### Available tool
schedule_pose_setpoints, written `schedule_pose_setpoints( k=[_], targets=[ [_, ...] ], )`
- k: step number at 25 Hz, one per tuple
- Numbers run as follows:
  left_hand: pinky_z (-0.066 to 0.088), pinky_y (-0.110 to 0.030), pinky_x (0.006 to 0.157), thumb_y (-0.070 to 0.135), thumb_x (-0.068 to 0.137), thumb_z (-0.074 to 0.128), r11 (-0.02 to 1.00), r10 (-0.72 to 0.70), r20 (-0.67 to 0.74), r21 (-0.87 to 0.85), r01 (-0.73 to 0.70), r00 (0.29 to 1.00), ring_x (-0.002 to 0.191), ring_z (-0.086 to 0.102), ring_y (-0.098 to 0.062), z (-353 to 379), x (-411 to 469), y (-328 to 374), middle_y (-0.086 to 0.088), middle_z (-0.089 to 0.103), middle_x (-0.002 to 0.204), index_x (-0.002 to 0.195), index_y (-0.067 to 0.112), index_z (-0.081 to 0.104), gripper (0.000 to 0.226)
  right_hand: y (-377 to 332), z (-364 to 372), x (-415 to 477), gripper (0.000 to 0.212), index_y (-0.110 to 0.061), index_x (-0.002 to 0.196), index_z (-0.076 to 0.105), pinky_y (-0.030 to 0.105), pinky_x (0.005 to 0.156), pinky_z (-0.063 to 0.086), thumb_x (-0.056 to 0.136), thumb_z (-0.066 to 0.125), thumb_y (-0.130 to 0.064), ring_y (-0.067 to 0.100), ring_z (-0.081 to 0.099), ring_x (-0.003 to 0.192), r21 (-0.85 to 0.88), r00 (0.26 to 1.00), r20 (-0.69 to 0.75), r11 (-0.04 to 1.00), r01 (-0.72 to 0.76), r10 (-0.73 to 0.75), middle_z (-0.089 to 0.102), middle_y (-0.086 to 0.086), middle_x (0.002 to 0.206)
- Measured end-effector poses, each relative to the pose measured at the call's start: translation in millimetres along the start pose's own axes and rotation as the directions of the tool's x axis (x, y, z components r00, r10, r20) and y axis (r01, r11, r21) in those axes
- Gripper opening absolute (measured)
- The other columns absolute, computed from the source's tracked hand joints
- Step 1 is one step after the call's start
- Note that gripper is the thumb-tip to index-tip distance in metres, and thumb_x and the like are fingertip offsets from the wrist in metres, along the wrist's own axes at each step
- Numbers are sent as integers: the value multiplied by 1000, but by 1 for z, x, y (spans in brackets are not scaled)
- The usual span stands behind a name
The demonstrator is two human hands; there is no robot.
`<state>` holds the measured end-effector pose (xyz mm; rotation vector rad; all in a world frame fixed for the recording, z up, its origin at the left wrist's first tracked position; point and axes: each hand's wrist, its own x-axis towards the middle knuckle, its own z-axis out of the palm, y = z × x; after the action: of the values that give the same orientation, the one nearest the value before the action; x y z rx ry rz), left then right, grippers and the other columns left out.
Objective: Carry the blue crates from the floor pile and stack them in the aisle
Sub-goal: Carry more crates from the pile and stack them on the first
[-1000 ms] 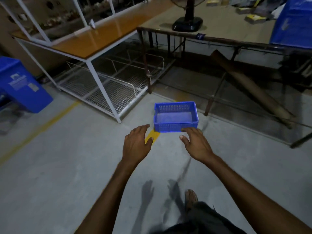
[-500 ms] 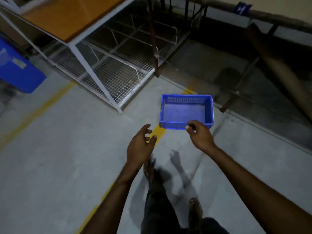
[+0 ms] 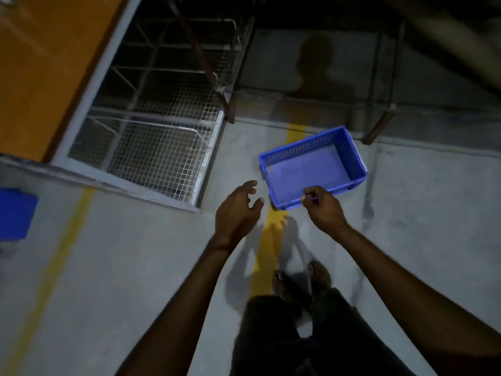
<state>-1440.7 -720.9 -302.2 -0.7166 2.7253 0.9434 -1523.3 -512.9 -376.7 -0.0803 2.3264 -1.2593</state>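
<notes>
An empty blue crate [image 3: 311,169] with slotted walls sits on the grey floor over a yellow line, turned at a slight angle. My right hand [image 3: 324,208] is at its near rim, fingers curled around the edge. My left hand [image 3: 237,208] hovers just left of the crate's near left corner, fingers loosely spread, touching nothing.
A white-framed table with an orange top [image 3: 40,63] and a wire-mesh lower shelf [image 3: 154,147] stands to the left. A dark metal table frame [image 3: 379,104] stands behind the crate. Another blue object [image 3: 15,213] is at the left edge. My feet [image 3: 301,280] stand on the yellow line.
I have stepped closer and tilted my head down. My right hand has closed on the crate's near rim, and the crate now lies turned at an angle. My left hand has neared its corner.
</notes>
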Motion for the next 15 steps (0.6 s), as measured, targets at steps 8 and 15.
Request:
schedule_pose_setpoints(
  k=[8,15],
  targets=[
    [53,-37,91,37,89,64,989,145,210,-3,-147,967,104,64,-11,-4,124,-73,16,64,119,131,35,54,43,-15,88,70,24,-13,114,67,21,78,38,91,68,-20,20,65,96,195,913,-199,928,-318,355,69,4,108],
    [50,-39,95,31,89,64,942,307,381,9,-335,872,116,61,-19,66,262,-192,6,63,127,132,27,55,44,70,244,151,28,-20,117,61,34,88,51,90,66,-25,23,68,99,402,684,-313,744,-533,659,73,2,105]
  ],
)
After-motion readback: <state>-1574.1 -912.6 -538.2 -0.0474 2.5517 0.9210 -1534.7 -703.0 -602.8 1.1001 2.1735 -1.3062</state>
